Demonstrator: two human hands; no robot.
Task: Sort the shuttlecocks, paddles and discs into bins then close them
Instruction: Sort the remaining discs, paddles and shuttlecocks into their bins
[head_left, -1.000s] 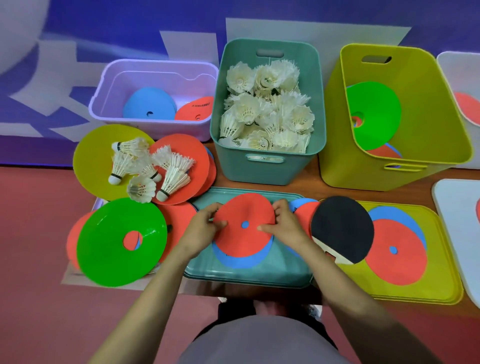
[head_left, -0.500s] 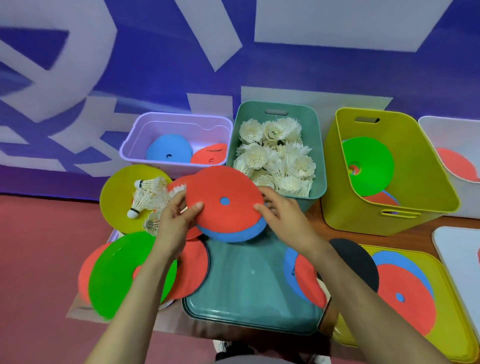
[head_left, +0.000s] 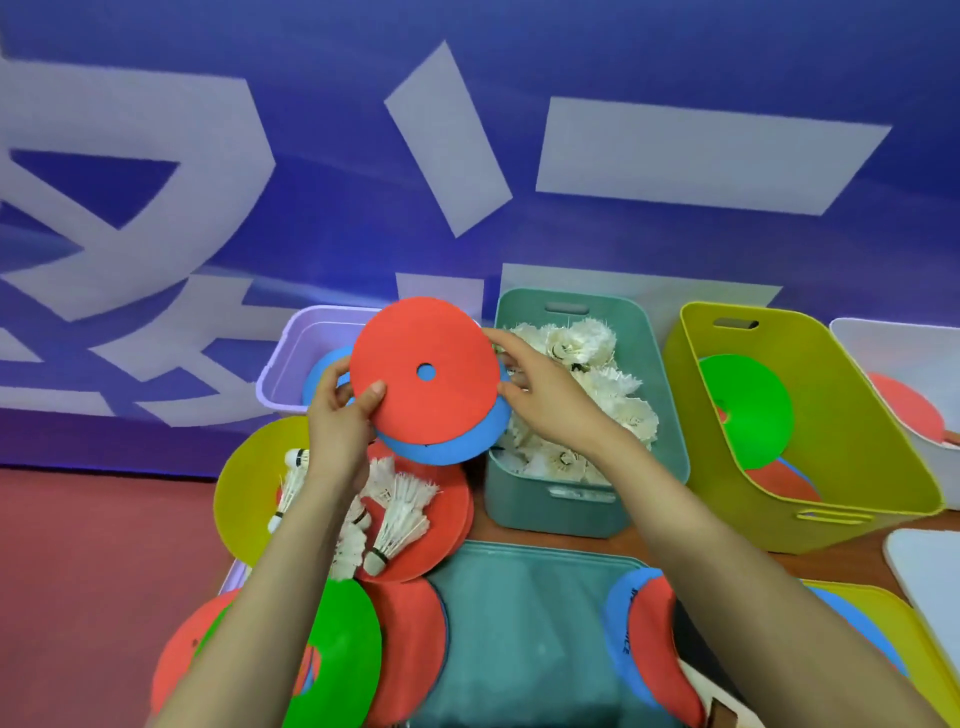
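Observation:
Both hands hold a stack of two discs in the air, a red disc on top of a blue disc. My left hand grips the stack's left edge and my right hand grips its right edge. The stack hovers over the near right part of the lilac bin, which has a blue disc inside. The teal bin to the right is full of white shuttlecocks. Several loose shuttlecocks lie on a red disc and a yellow disc below my hands.
A yellow-green bin tilts at the right with a green disc inside. A white bin stands at the far right. A teal lid lies near me, with green and red discs to its left and a yellow lid to its right.
Both hands lifted the red and blue discs off the teal lid and carried them up and back toward the lilac bin. The view tilted upward.

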